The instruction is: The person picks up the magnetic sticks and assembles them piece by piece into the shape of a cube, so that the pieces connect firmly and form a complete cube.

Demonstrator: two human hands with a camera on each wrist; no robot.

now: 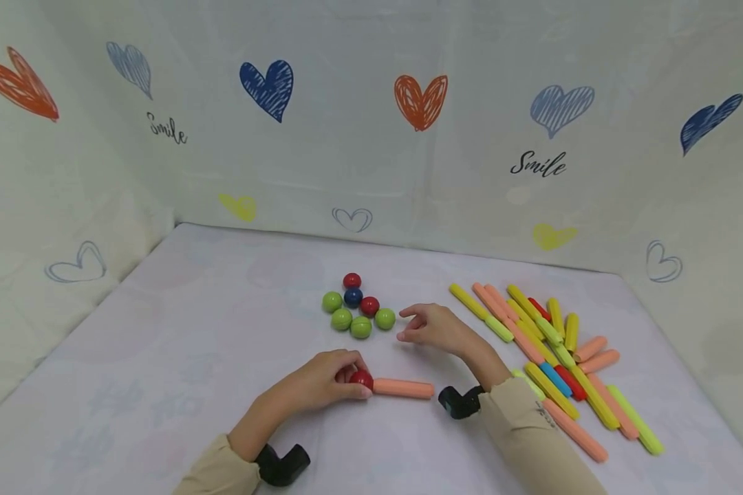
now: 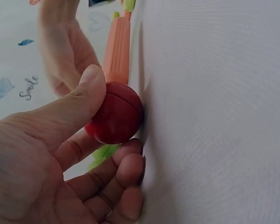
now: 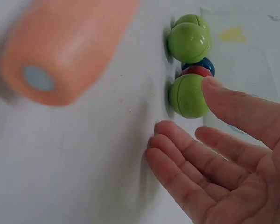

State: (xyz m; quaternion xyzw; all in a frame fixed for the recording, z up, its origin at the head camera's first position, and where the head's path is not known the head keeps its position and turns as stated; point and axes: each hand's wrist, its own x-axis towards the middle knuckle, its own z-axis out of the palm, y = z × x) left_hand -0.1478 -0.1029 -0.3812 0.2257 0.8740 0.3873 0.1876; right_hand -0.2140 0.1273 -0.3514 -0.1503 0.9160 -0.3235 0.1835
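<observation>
My left hand (image 1: 325,378) pinches a glossy red ball (image 2: 116,113) between thumb and fingers, low over the white cloth. Against the ball's right side lies the end of an orange stick (image 1: 404,388), which points right along the table. My right hand (image 1: 436,328) holds nothing; its thumb and fingers are spread apart just right of a green ball (image 1: 385,318). In the right wrist view that hand's fingertips reach down near the cloth beside the green ball (image 3: 189,95), and the orange stick's near end (image 3: 60,56), with a grey dot, shows at upper left.
Several green balls, two red ones and a dark blue ball (image 1: 353,298) cluster behind the hands. On the right lies a loose pile of yellow, orange, green, red and blue sticks (image 1: 551,390), partly under the right forearm. A heart-printed curtain (image 1: 359,137) hangs along the back edge.
</observation>
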